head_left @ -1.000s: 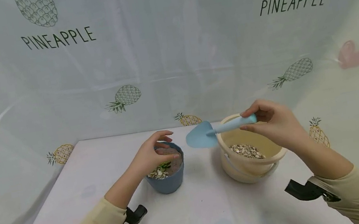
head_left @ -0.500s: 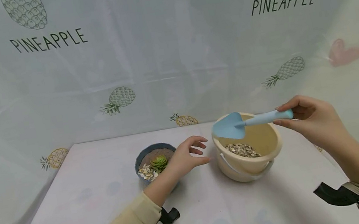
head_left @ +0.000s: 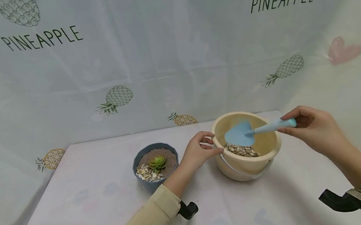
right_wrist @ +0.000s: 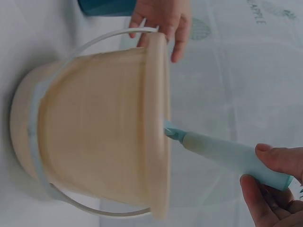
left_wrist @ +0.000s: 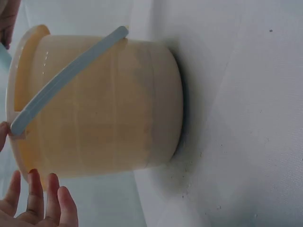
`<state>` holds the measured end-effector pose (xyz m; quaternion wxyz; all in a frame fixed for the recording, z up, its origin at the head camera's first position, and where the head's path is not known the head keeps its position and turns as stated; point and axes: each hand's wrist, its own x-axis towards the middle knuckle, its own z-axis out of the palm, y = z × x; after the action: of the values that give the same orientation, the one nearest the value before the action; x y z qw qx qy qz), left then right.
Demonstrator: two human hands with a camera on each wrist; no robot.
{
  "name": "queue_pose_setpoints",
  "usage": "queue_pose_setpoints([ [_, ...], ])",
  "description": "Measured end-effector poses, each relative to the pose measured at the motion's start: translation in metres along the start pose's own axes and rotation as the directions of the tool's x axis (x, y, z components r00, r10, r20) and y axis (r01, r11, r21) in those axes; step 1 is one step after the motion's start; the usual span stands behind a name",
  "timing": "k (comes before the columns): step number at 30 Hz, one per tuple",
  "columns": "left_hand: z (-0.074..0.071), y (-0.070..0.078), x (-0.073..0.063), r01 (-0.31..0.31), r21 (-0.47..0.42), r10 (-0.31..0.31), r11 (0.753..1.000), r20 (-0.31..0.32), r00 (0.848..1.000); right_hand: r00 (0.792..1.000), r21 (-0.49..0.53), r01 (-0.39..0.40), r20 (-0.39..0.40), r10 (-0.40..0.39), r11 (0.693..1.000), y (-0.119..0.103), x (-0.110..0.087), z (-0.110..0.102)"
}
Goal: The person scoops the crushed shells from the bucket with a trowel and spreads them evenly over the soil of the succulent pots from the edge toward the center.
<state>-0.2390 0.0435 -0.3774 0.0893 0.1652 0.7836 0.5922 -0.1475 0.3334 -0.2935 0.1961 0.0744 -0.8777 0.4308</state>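
My right hand (head_left: 316, 130) pinches the handle end of a light blue hand trowel (head_left: 240, 134) between thumb and fingers. The trowel's blade dips inside the mouth of a cream bucket (head_left: 237, 169), just over the beige flaky chips (head_left: 242, 150) at its bottom. In the right wrist view the bucket wall hides most of the blade. My left hand (head_left: 196, 152) is at the bucket's left rim, its fingertips and thumb right at the edge with fingers loosely extended. The left wrist view shows these fingers (left_wrist: 35, 196) spread beside the rim.
Left of the bucket stands a blue-grey pot (head_left: 135, 167) with brown soil, a green succulent (head_left: 157, 163) and pale chips (head_left: 147, 174). The bucket's pale handle (left_wrist: 71, 78) hangs down in front. A pineapple-print curtain (head_left: 170, 51) rises behind the white table (head_left: 75, 208).
My left hand has moved right, from over the pot to the bucket's rim. My right hand has shifted right overall, then lowered the trowel into the bucket's mouth.
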Motion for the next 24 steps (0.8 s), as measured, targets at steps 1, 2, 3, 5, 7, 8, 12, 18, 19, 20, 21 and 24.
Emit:
queue_pose_setpoints([
  [1, 0.000, 0.000, 0.002, 0.011, -0.006, -0.011, 1.000, 0.004, 1.000, 1.000, -0.017, -0.002, 0.003, 0.002, 1.000, 0.003, 0.000, 0.003],
  [2, 0.000, 0.000, 0.003, 0.024, -0.010, -0.024, 1.000, 0.009, 1.000, 1.000, -0.036, -0.003, 0.008, 0.003, 0.999, 0.006, 0.001, 0.005],
  [3, 0.000, 0.000, 0.004, 0.038, -0.014, -0.038, 0.999, 0.015, 0.999, 1.000, -0.055, -0.003, 0.012, 0.004, 0.998, 0.009, 0.002, 0.008],
  [5, -0.001, 0.001, 0.007, 0.060, -0.024, -0.059, 0.998, 0.029, 0.998, 1.000, -0.100, 0.006, 0.028, -0.003, 0.995, 0.014, 0.004, 0.012],
  [7, -0.001, 0.002, 0.008, 0.078, -0.037, -0.077, 0.996, 0.048, 0.996, 0.999, -0.147, 0.025, 0.045, -0.018, 0.989, 0.018, 0.006, 0.017],
  [8, -0.002, 0.003, 0.009, 0.086, -0.039, -0.084, 0.996, 0.056, 0.995, 0.998, -0.169, 0.034, 0.052, -0.026, 0.985, 0.021, 0.007, 0.019],
  [12, -0.003, 0.005, 0.011, 0.123, -0.046, -0.119, 0.991, 0.083, 0.989, 0.997, -0.241, 0.050, 0.066, -0.035, 0.969, 0.029, 0.011, 0.028],
  [18, -0.003, 0.010, 0.011, 0.159, -0.058, -0.153, 0.986, 0.095, 0.984, 0.997, -0.306, 0.037, 0.077, -0.014, 0.951, 0.034, 0.020, 0.033],
  [19, -0.003, 0.011, 0.011, 0.163, -0.061, -0.157, 0.985, 0.095, 0.983, 0.997, -0.311, 0.029, 0.083, -0.004, 0.950, 0.033, 0.021, 0.034],
  [20, -0.002, 0.012, 0.011, 0.164, -0.062, -0.158, 0.984, 0.093, 0.983, 0.996, -0.318, 0.022, 0.089, 0.007, 0.948, 0.033, 0.023, 0.034],
  [21, -0.002, 0.012, 0.011, 0.165, -0.063, -0.159, 0.984, 0.092, 0.983, 0.995, -0.324, 0.018, 0.094, 0.013, 0.946, 0.033, 0.025, 0.035],
  [24, -0.002, 0.011, 0.011, 0.164, -0.059, -0.158, 0.985, 0.085, 0.984, 0.993, -0.336, 0.006, 0.112, 0.034, 0.942, 0.033, 0.029, 0.040],
])
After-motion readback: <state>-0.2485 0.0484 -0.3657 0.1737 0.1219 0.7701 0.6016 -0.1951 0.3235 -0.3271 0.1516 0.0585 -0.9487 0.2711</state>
